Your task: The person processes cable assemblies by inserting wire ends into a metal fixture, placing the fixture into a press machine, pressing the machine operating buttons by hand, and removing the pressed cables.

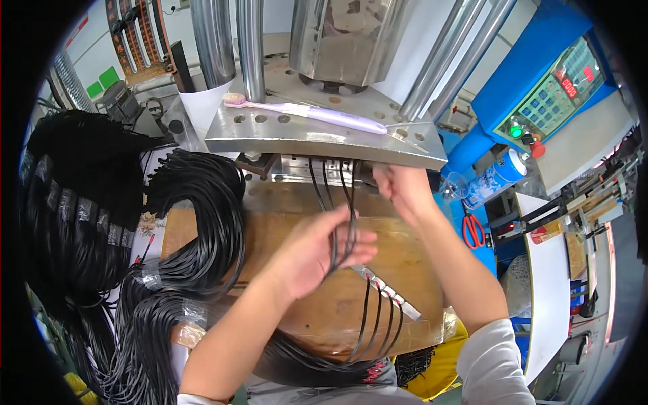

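The black cables (pixel 354 194) I am handling run from the metal fixture (pixel 300 166), under the thick steel plate (pixel 324 146), down toward me. My left hand (pixel 307 253) stands below the fixture, fingers parted and thumb raised; the cables cross it between thumb and fingers, supported loosely rather than clamped. My right hand (pixel 403 192) is at the fixture's right end, close to the plate's front edge, fingers curled. Motion blur covers the fingertips, so I cannot tell whether they hold anything.

Step in hand, as I judge it: positioning or freeing the cable ends at the fixture, left hand managing the lengths, right hand working at the metal. The next move calls for the cables to be kept separate and untwisted, and for the right fingers to stay clear of the plate's edge.

Below my left hand, a slim metal strip (pixel 398 300) lies aslant on the wooden board (pixel 270 216), with more black cables seated along it and trailing toward my lap. To the left are large cable bundles (pixel 229 216). A toothbrush (pixel 331 117) rests on the plate. At right: control panel (pixel 550 94), spray can (pixel 496 179) and red-handled scissors (pixel 472 231).
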